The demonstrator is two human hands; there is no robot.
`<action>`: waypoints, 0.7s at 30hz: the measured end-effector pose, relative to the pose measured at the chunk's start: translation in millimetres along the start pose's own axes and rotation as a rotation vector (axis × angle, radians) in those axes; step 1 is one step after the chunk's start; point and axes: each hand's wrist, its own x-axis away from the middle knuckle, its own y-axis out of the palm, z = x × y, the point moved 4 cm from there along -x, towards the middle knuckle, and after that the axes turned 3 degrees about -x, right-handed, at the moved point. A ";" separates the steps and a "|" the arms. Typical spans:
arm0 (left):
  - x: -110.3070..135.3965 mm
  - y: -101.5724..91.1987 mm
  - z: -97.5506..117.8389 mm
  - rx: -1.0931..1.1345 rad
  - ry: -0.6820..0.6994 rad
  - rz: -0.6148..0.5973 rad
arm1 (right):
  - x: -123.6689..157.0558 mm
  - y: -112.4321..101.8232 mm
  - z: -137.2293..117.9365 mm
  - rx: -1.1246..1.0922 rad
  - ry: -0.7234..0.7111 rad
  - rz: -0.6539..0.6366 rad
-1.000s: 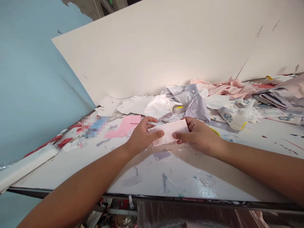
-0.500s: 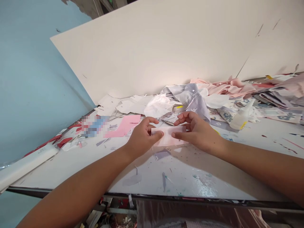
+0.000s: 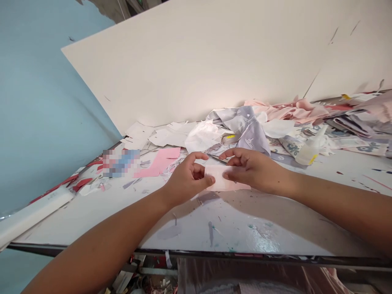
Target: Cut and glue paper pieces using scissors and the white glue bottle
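Note:
Between my two hands is a small pale pink strip [image 3: 218, 179], paper or fabric, I cannot tell which. It is held just above the tabletop. My left hand [image 3: 190, 175] pinches its left end, thumb on top and fingers curled behind. My right hand [image 3: 249, 169] grips the right part, thumb on the near face and index finger raised beyond the strip. Right behind the hands, a thin dark pointed tool [image 3: 213, 157] lies partly hidden. A pink cut piece [image 3: 162, 162] rests on the table left of my left hand.
White paper scraps [image 3: 171, 134], lavender fabric [image 3: 252, 136] and peach fabric [image 3: 281, 111] pile along the back board [image 3: 196, 61]. A translucent squeeze bottle [image 3: 308, 151] stands at right. A long white bar [image 3: 36, 214] lies at the left edge. Stains mark the table [image 3: 196, 232].
The pink strip has shifted slightly right between my hands. My left thumb now sits nearer its left end, and my right hand covers more of its right end.

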 end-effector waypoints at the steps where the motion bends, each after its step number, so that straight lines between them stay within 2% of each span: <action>1: -0.2 -0.2 -0.6 -0.011 -0.008 0.012 | -0.6 -0.2 1.3 -0.009 0.001 0.004; 7: -0.5 -0.8 -1.0 -0.102 -0.012 0.101 | -3.5 1.9 6.5 -0.060 -0.015 -0.013; 12: -3.5 -2.2 -4.2 -0.087 -0.029 0.092 | -5.5 2.7 10.4 -0.108 -0.002 -0.007; 14: -5.8 -4.5 -6.3 -0.079 -0.017 0.105 | -6.8 -0.2 9.6 -0.120 -0.007 0.040; 18: -11.4 -12.3 -11.4 -0.036 0.015 0.182 | -9.9 -13.1 9.5 -0.242 0.005 0.212; 21: -14.9 -16.2 -14.4 -0.031 0.010 0.221 | -12.6 -15.3 17.3 -0.302 0.085 0.208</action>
